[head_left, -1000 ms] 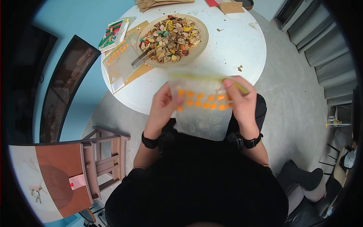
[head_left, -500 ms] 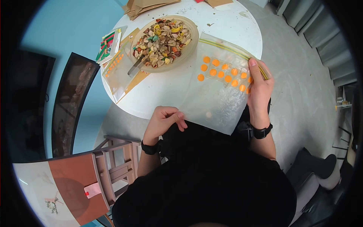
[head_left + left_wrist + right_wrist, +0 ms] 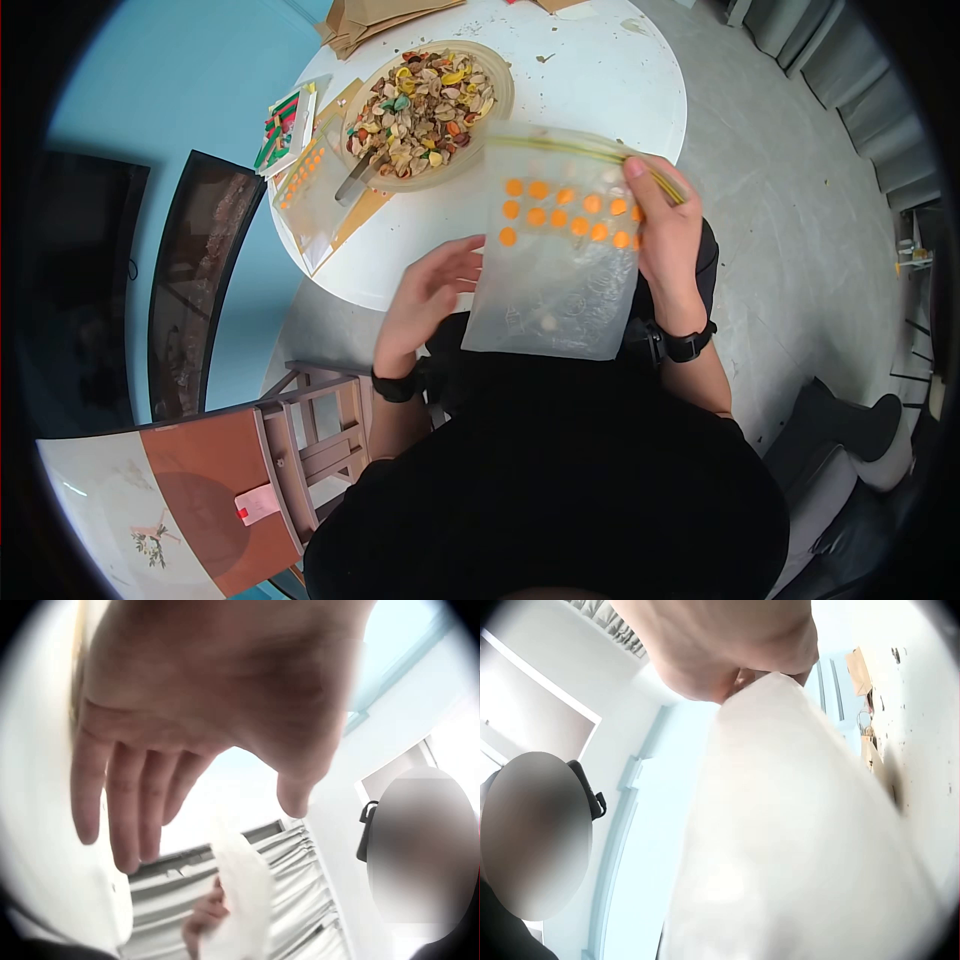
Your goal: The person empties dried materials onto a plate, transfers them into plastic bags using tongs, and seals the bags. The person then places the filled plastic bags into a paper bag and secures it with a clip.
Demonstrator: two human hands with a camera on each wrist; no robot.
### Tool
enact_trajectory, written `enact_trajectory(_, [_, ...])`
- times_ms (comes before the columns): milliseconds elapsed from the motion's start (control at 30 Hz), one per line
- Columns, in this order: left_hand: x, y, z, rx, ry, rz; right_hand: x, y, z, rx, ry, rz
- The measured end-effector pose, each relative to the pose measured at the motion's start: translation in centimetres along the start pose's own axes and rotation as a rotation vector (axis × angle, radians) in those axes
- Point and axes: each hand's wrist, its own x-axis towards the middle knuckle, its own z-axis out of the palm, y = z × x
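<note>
A frosted zip bag (image 3: 560,290) with rows of orange dots hangs over my lap at the table's near edge. My right hand (image 3: 668,235) pinches its top right corner, thumb in front, by the yellow-green zip strip. Beside the bag's left edge is my left hand (image 3: 420,300), palm turned toward it. In the left wrist view the left hand (image 3: 210,690) has its fingers extended and thumb apart, holding nothing. The bag (image 3: 780,825) fills much of the right wrist view, below the right hand (image 3: 720,637).
On the round white table (image 3: 600,80) stands a wide bowl (image 3: 503,85) of dried, petal-like pieces, with a metal-coloured utensil (image 3: 353,180) at its rim. Left of it lie another dotted bag (image 3: 318,205) and a tray of red and green pieces (image 3: 282,130). Brown paper bags (image 3: 375,20) lie behind.
A second ago both hands held the bag. My left hand then moved to its lower left corner, let go and rose along the left side. The bag has swung from slanted to nearly upright.
</note>
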Motion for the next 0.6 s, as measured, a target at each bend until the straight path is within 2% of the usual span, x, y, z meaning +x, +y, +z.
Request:
enact_trajectory(67, [0.6, 0.6, 2.5, 0.039, 0.023, -0.140, -0.3, -0.1, 0.4, -0.088, -0.110, 0.055])
enact_trajectory(100, [1.0, 0.8, 3.2, 0.060, 0.029, -0.208, -0.7, -0.2, 0.9, 0.014, -0.104, 0.070])
enact_trajectory(133, [1.2, -0.2, 2.8, 0.021, 0.095, -0.190, -1.0, -0.2, 1.6, 0.116, -0.099, 0.082])
enact_trajectory(200, [1.4, 0.0, 2.9, -0.031, 0.223, -0.123, -2.4, 0.0, 0.2, 0.102, -0.221, 0.242])
enact_trajectory(267, [1.3, -0.4, 2.3, -0.107, 0.322, -0.042, -3.0, 1.5, -2.4, -0.145, -0.521, 0.386])
enact_trajectory(300, [1.2, -0.2, 2.0, -0.156, 0.319, -0.037, -3.2, 2.1, -2.9, -0.271, -0.676, 0.455])
enact_trajectory(400, [0.7, 0.1, 1.7, -0.252, 0.323, -0.040, -4.4, 3.2, -3.3, -0.114, -0.495, 0.449])
enact_trajectory(500, [0.1, 0.1, 2.1, -0.225, 0.352, -0.032, -4.8, 3.7, -3.4, -0.196, -0.485, 0.336])
enact_trajectory(600, [-0.8, 0.0, 2.4, -0.202, 0.418, 0.037, -5.4, 2.7, -2.5, -0.090, -0.565, 0.386])
